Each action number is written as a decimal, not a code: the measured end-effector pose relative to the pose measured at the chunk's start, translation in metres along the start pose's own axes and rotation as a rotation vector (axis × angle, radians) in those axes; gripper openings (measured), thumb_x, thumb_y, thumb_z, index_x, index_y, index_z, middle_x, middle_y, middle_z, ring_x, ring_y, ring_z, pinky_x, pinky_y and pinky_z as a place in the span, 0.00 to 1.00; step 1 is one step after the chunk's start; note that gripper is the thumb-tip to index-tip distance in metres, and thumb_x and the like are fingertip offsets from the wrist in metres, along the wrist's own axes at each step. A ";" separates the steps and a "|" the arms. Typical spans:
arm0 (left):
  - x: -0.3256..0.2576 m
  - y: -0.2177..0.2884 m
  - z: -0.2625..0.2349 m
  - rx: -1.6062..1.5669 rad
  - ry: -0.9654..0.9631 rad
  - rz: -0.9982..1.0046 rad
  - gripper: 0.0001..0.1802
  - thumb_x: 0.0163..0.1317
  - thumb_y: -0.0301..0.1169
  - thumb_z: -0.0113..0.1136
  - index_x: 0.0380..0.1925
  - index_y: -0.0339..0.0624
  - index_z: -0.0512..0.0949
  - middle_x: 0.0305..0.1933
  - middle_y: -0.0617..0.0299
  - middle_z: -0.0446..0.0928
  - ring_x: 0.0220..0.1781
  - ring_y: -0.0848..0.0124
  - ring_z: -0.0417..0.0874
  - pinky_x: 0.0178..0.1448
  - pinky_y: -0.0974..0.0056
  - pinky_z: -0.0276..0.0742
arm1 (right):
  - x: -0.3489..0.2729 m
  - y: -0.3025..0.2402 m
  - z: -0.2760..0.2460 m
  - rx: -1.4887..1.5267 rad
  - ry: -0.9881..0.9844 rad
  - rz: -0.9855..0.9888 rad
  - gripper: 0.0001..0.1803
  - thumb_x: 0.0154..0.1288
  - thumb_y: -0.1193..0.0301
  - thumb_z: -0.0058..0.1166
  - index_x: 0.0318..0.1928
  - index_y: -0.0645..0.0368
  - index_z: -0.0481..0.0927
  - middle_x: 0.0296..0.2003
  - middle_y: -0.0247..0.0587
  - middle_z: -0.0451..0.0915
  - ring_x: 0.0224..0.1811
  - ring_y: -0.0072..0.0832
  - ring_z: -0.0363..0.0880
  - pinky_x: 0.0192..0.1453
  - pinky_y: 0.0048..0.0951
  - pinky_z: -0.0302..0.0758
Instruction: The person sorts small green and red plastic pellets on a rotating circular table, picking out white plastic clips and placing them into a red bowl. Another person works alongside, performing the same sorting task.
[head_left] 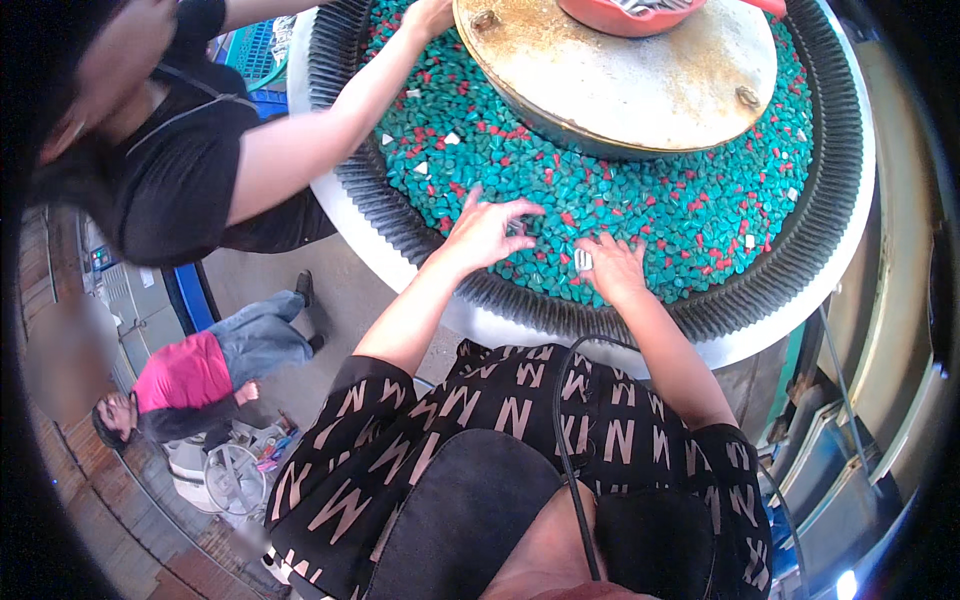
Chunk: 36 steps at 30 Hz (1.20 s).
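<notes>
Over the bed of green and red tumbling chips, my left hand curves its thumb and forefinger around a small grey metal part. The part's shape is partly hidden by the fingers. Beside it to the right, my right hand rests on the chips with its fingers apart. A small silver metal part with slots lies against the thumb side of that hand. The chips fill a round vibratory tumbler bowl with a ribbed black wall.
A round, stained metal lid covers the bowl's centre, bearing a red pan of metal parts. At left, a co-worker's arm reaches into the bowl. Another person is farther left. Metal panels stand at right.
</notes>
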<state>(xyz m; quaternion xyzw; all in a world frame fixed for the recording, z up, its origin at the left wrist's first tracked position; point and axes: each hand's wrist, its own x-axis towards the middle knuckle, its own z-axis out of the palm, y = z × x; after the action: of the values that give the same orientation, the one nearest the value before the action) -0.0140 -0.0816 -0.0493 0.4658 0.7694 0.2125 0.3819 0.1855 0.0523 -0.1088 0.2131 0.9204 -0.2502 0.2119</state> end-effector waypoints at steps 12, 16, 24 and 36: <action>-0.016 0.014 -0.024 0.118 0.095 -0.087 0.24 0.58 0.48 0.57 0.47 0.43 0.67 0.33 0.49 0.78 0.47 0.50 0.76 0.56 0.45 0.63 | -0.015 0.022 -0.054 0.820 0.287 0.391 0.08 0.48 0.78 0.54 0.28 0.61 0.68 0.20 0.38 0.70 0.27 0.27 0.78 0.33 0.31 0.74; 0.007 0.061 -0.065 0.030 0.223 0.083 0.11 0.59 0.26 0.50 0.42 0.41 0.67 0.36 0.44 0.74 0.44 0.46 0.75 0.46 0.50 0.71 | 0.003 0.046 -0.096 0.918 0.832 -0.019 0.09 0.50 0.79 0.54 0.27 0.61 0.65 0.20 0.32 0.64 0.23 0.18 0.61 0.29 0.23 0.65; 0.142 0.162 -0.162 0.230 0.820 0.654 0.17 0.60 0.32 0.50 0.49 0.39 0.72 0.45 0.43 0.77 0.50 0.48 0.76 0.54 0.49 0.69 | 0.081 0.012 -0.318 0.432 1.081 0.140 0.35 0.51 0.45 0.63 0.48 0.62 0.74 0.30 0.40 0.80 0.19 0.24 0.77 0.21 0.24 0.70; 0.028 0.040 -0.009 0.060 -0.610 -0.038 0.16 0.61 0.35 0.56 0.47 0.44 0.79 0.45 0.50 0.80 0.47 0.54 0.81 0.52 0.57 0.75 | 0.063 0.233 -0.084 0.235 0.100 1.007 0.43 0.50 0.37 0.51 0.68 0.34 0.60 0.72 0.44 0.46 0.72 0.54 0.46 0.69 0.59 0.51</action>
<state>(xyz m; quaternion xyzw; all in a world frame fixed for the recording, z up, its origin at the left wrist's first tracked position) -0.0069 -0.0374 -0.0278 0.5048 0.6339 0.0330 0.5851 0.2261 0.2989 -0.1601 0.6635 0.6786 -0.2082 0.2362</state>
